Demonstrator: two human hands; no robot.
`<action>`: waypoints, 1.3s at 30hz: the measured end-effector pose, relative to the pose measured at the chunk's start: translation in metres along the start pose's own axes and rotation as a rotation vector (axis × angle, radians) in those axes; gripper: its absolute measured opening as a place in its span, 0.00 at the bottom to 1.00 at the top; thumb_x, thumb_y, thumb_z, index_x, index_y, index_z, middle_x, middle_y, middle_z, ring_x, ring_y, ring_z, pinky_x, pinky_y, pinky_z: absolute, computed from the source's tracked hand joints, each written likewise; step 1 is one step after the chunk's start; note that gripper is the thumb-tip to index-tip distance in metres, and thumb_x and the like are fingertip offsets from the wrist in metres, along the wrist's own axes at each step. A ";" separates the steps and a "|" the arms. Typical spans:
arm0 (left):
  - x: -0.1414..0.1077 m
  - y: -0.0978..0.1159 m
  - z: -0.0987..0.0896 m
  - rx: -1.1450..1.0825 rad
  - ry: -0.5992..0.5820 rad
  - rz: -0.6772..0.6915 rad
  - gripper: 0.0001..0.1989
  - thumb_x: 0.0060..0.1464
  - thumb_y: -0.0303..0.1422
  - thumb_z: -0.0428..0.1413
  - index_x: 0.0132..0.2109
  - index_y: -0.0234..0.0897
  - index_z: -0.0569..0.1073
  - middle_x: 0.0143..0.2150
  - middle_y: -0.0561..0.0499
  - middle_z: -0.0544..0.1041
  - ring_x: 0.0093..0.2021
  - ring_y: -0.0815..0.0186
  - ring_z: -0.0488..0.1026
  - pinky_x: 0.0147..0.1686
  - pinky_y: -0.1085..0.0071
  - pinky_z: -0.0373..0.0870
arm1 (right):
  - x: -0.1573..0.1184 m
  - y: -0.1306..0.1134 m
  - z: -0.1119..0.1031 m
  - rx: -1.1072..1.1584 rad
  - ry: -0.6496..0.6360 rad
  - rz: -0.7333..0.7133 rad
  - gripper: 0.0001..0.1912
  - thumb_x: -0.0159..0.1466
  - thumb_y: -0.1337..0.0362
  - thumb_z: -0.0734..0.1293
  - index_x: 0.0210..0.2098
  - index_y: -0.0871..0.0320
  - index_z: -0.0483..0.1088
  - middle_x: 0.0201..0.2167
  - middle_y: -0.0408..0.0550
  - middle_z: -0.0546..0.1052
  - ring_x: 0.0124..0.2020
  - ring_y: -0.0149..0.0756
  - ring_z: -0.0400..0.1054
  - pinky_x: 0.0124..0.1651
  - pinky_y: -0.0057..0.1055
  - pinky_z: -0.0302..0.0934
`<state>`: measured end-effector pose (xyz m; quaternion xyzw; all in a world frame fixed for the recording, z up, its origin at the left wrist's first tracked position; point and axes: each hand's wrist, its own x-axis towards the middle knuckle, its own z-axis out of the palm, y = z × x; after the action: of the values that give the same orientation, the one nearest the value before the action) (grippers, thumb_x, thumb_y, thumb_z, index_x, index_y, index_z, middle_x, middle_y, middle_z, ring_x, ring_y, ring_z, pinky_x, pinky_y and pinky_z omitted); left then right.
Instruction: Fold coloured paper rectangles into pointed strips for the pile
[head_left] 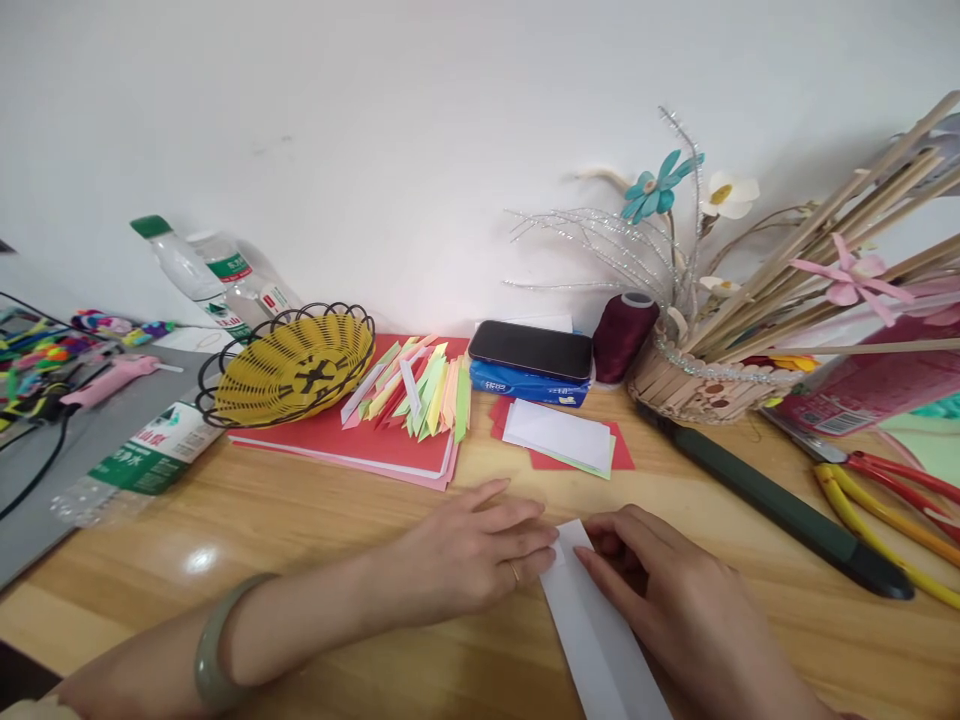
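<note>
A long folded white paper strip (600,640) lies on the wooden table at the lower middle, running off the bottom edge. My left hand (472,550), with a bracelet on the wrist and a ring, has its fingers spread, fingertips touching the strip's upper left corner. My right hand (675,580) pinches the strip's right edge near its top, thumb over the paper and fingers curled. Beyond the hands lies a small stack of white cards (557,436) on red and green paper. Folded coloured paper pieces (424,390) are heaped on red sheets (390,450).
A yellow basket (296,370) and plastic bottles (161,450) stand or lie at left, beside a pink glue gun (112,385). A phone (530,349) rests on a blue packet (525,384). At right are a thread spool (622,340), flower holder, green-handled tool (780,500) and pliers (892,480).
</note>
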<state>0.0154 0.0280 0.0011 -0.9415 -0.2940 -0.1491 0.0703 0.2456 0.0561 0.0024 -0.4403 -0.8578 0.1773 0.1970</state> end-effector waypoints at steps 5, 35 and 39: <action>0.001 -0.004 -0.001 0.025 -0.015 0.017 0.15 0.66 0.27 0.42 0.54 0.35 0.68 0.56 0.55 0.70 0.61 0.63 0.57 0.65 0.57 0.38 | 0.000 -0.002 0.004 -0.039 0.071 -0.057 0.08 0.65 0.60 0.57 0.33 0.54 0.65 0.29 0.44 0.73 0.27 0.35 0.70 0.27 0.30 0.63; 0.005 -0.002 -0.010 0.063 -0.086 0.033 0.16 0.66 0.27 0.41 0.55 0.32 0.66 0.58 0.51 0.69 0.64 0.60 0.52 0.64 0.49 0.35 | -0.005 -0.001 -0.008 -0.158 0.068 -0.493 0.17 0.67 0.72 0.50 0.41 0.62 0.68 0.33 0.52 0.73 0.33 0.36 0.69 0.33 0.31 0.67; 0.004 -0.001 -0.008 0.095 -0.097 0.030 0.16 0.66 0.27 0.40 0.56 0.32 0.66 0.59 0.50 0.67 0.65 0.60 0.50 0.64 0.49 0.36 | -0.003 -0.003 -0.010 -0.218 0.075 -0.547 0.18 0.66 0.74 0.49 0.39 0.63 0.70 0.31 0.53 0.74 0.30 0.37 0.68 0.32 0.33 0.67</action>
<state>0.0160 0.0291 0.0095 -0.9476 -0.2896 -0.0879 0.1028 0.2501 0.0533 0.0119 -0.2175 -0.9508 0.0082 0.2205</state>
